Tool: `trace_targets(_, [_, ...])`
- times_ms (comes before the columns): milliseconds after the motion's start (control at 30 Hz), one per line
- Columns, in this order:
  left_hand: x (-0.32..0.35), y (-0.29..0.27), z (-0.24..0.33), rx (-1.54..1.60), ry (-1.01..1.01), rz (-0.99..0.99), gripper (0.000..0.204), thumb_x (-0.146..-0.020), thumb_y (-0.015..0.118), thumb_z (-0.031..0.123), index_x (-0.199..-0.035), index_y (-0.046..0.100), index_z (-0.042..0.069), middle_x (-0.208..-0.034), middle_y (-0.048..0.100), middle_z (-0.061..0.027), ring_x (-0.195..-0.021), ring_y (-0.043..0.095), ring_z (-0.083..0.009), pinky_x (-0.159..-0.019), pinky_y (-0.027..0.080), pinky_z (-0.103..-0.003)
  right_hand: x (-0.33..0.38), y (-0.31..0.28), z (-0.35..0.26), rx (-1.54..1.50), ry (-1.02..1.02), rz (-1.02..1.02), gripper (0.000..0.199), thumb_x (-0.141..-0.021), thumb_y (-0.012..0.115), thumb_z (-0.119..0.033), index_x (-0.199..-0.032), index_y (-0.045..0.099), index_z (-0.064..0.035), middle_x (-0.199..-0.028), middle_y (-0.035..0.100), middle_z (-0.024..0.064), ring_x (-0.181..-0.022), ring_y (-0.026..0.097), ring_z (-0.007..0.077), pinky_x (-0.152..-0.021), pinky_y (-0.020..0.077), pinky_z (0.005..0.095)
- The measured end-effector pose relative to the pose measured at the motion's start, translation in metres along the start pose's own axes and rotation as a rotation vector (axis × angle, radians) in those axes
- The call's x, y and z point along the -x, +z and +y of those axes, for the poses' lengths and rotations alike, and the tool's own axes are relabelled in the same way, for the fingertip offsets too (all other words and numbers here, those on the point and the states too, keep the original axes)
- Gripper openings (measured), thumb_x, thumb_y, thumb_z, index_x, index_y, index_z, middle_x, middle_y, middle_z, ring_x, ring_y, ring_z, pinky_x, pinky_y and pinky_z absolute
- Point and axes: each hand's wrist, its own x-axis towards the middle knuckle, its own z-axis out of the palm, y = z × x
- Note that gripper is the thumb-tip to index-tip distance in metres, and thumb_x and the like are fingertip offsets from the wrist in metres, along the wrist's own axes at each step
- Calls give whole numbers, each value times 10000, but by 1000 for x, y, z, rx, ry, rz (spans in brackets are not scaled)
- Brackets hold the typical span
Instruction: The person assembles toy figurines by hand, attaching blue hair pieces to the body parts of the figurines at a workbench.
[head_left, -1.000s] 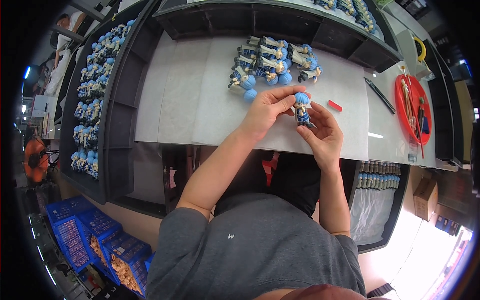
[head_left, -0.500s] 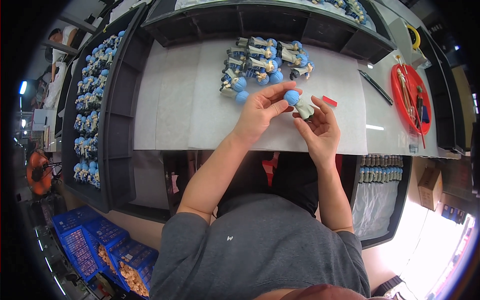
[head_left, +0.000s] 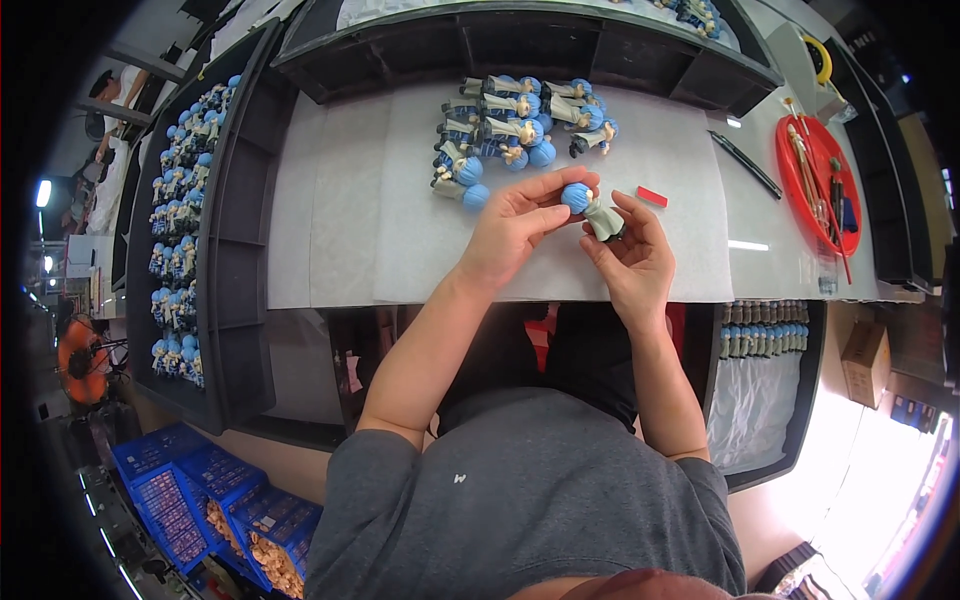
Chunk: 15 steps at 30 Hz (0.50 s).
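Note:
Between my two hands, above the paper-covered table [head_left: 340,200], is a small figurine [head_left: 604,220] with a blue-haired head and a pale grey-green coat. The fingers and thumb of my left hand [head_left: 512,225] pinch it at the head. My right hand [head_left: 638,258] grips its lower end, near the dark feet. Just beyond my hands lies a group of similar blue-haired figurines [head_left: 515,131], most on their sides in rough rows. A small red block [head_left: 652,197] rests on the paper beside my right fingertips.
Black trays of figurines stand at the left [head_left: 235,250] and the back [head_left: 560,60]; another tray [head_left: 765,460] is low at the right. A red dish [head_left: 783,165] holds brushes and tools, with a black pen [head_left: 745,163] nearby. Blue crates [head_left: 165,450] sit lower left.
The figurine has turned slightly in my fingers, and my right hand has closed in on its lower part. The whole view has shifted a little.

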Motion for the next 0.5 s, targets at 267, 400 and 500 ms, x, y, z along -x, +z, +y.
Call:
trace_targets(267, [-1, 2, -2, -147, 47, 14, 402, -796, 518, -76, -1187, 513, 13, -1174, 543, -131, -1104, 509, -214, -957, 398, -333, 0, -2, 2, 42, -66, -21, 474, -726, 660, 52, -1160, 474, 15, -1066, 535, 99, -946, 549, 147, -828, 464, 267])
trace_targets(400, [0, 5, 0, -179, 94, -9, 394, -792, 533, -70, -1177, 523, 12, -1173, 546, -120, -1092, 514, -199, -950, 401, -320, 0, -2, -1, -8, -3, -23, 391, -739, 668, 32, -1097, 511, 34, -1044, 542, 84, -951, 533, 137, -831, 454, 268])
trace_targets(500, [3, 3, -1, -224, 38, 44, 393, -790, 533, -73, -1174, 526, 10, -1176, 545, -117, -1092, 511, -192, -949, 400, -310, 1, 0, 4, -38, -37, -8, 349, -740, 664, 41, -1059, 522, 38, -1041, 543, 83, -949, 533, 140, -840, 449, 270])
